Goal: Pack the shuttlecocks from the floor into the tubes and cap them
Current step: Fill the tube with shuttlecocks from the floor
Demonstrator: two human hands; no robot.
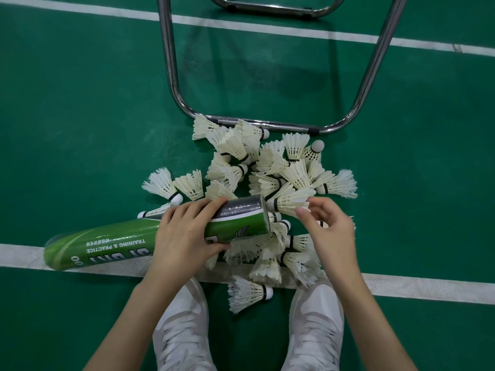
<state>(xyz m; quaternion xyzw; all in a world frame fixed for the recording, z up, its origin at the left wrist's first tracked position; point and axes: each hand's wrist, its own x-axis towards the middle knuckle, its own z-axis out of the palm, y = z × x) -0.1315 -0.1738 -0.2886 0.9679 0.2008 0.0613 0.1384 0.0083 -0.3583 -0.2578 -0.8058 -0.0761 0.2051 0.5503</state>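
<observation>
From the head camera, looking down, a person crouches on a green floor (80, 116) with white lines. Two white shoes (182, 325) show at the bottom.

The left hand (184, 231) is wrapped around a long green tube (112, 241), with the fingers curled over the top and the thumb under it. The tube lies almost flat, just above the floor, and its open end (265, 214) points to the right. The other end of the tube sits over a white line (401, 286).

The right hand (326, 223) pinches a white shuttlecock (289, 200) by its feathers, between the thumb and the fingertips. The round cork end of that shuttlecock points at the open end of the tube and is right at its edge.

A big pile of shuttlecocks (257, 167) lies on the floor between the hands and past them. More of them lie under the tube's open end and near the shoes. One shuttlecock (249, 293) lies by itself between the two shoes.

Behind the pile stands a shiny metal frame (174, 84) made of bent pipe. Its low bar touches the far edge of the pile.
</observation>
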